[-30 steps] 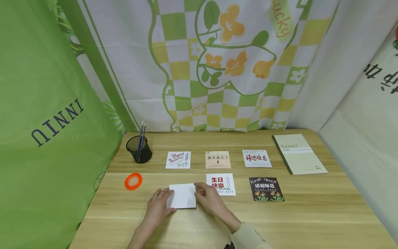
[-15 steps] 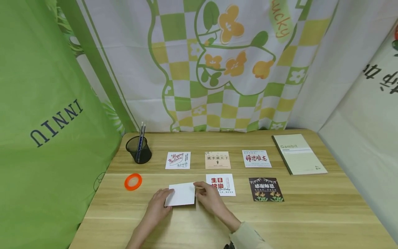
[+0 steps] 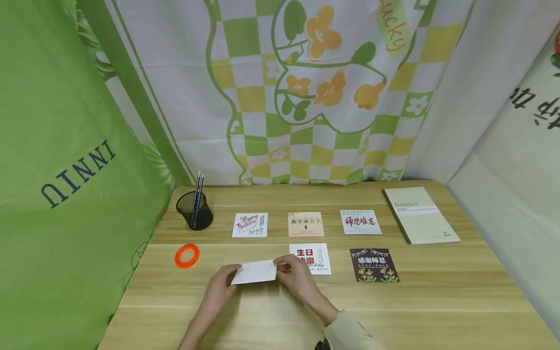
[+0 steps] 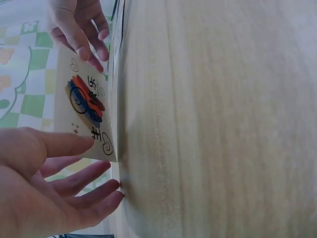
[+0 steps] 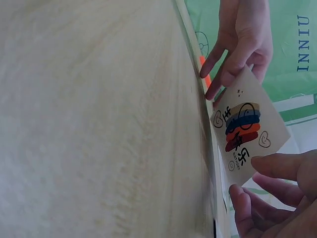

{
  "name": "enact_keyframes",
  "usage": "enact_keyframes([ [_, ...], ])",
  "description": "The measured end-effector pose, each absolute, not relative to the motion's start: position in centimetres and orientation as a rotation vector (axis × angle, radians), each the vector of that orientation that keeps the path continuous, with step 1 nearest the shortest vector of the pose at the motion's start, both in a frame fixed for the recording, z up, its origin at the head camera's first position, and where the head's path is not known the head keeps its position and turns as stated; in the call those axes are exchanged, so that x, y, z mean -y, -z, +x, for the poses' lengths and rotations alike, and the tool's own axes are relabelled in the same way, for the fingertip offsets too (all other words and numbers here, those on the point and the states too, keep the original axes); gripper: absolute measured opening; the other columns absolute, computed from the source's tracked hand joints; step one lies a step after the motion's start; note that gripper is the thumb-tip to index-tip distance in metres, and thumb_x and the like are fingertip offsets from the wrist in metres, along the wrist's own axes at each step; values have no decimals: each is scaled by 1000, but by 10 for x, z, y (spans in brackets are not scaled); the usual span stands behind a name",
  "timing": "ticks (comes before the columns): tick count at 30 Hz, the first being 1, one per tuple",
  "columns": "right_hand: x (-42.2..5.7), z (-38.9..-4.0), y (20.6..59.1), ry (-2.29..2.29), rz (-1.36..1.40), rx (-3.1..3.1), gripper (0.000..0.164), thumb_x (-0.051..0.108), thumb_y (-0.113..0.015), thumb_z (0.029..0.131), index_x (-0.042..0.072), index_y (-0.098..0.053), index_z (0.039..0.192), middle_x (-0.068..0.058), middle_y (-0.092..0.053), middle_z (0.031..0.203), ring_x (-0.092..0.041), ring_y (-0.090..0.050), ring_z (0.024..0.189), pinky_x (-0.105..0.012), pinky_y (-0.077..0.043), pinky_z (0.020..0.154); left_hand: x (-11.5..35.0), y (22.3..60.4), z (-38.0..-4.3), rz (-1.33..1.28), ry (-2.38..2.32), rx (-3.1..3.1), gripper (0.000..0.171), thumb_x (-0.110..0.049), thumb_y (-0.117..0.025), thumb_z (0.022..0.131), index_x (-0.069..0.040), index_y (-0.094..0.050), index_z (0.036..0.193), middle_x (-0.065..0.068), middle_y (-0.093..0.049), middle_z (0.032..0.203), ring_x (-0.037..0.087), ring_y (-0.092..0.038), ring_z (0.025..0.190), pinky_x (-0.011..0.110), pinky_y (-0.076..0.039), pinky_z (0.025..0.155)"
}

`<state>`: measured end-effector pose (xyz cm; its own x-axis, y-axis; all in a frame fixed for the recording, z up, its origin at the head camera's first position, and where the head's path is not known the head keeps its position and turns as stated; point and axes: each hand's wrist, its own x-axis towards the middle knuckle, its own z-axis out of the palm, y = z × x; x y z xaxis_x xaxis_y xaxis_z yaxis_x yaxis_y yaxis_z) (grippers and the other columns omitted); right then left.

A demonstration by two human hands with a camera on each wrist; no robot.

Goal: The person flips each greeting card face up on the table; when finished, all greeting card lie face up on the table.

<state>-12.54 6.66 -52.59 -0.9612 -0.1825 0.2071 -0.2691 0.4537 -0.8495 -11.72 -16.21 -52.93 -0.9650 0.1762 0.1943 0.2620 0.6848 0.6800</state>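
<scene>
A small greeting card (image 3: pixel 255 272) is tilted up between both hands near the front middle of the table. From the head its white side shows; the wrist views show a print of coloured stripes, hearts and black lettering on the other side. My left hand (image 3: pixel 217 288) pinches the card's left edge, its thumb over the print in the left wrist view. At the opposite edge, my right hand (image 3: pixel 298 281) pinches the card between thumb and fingers. Just behind the right hand lies a white birthday card (image 3: pixel 321 257) with red lettering, partly covered by it.
Further cards lie flat: a Happy Birthday card (image 3: pixel 250 225), a beige card (image 3: pixel 305 230), a white card with red script (image 3: pixel 360 225) and a dark card (image 3: pixel 374 272). Left stand a black mesh pen cup (image 3: pixel 194 214) and an orange tape roll (image 3: pixel 177 256); a notebook (image 3: pixel 422 221) lies right.
The card has gone from lying nearly flat to tilting up, its near edge rising from the table. My left hand has turned with it; the right hand has hardly moved.
</scene>
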Motion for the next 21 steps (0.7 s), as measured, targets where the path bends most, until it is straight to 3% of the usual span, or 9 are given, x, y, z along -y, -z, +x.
enact_keyframes([
  [7, -67, -125, 526, -1446, 402, 2632, 17, -8, -68, 77, 1, -71, 91, -10, -69, 90, -20, -66, 77, -24, -54, 69, 162, 530, -118, -247, 1158, 2721, 43, 22, -63, 64, 2, -70, 102, 17, -69, 101, 35, -64, 98, 49, -51, 85],
  [12, -66, -126, 525, -1430, 396, 2648, 13, -5, -70, 79, 3, -72, 89, -9, -69, 88, -18, -65, 75, -24, -54, 68, 163, 532, -120, -222, 1159, 2679, 27, 16, -68, 73, 1, -73, 96, 13, -71, 94, 32, -67, 93, 46, -53, 82],
  [16, -66, -128, 526, -1405, 404, 2647, 11, -3, -71, 79, 3, -72, 88, -6, -70, 83, -14, -63, 72, -22, -53, 66, 163, 531, -122, -220, 1167, 2655, 17, 8, -70, 79, 0, -75, 93, 11, -72, 91, 29, -69, 86, 41, -56, 76],
  [21, -68, -128, 528, -1375, 409, 2652, 10, -1, -73, 79, 5, -73, 87, -4, -70, 80, -11, -61, 70, -21, -51, 64, 162, 527, -123, -195, 1233, 2658, 16, 7, -68, 82, -2, -75, 93, 12, -73, 91, 26, -70, 82, 32, -57, 68],
])
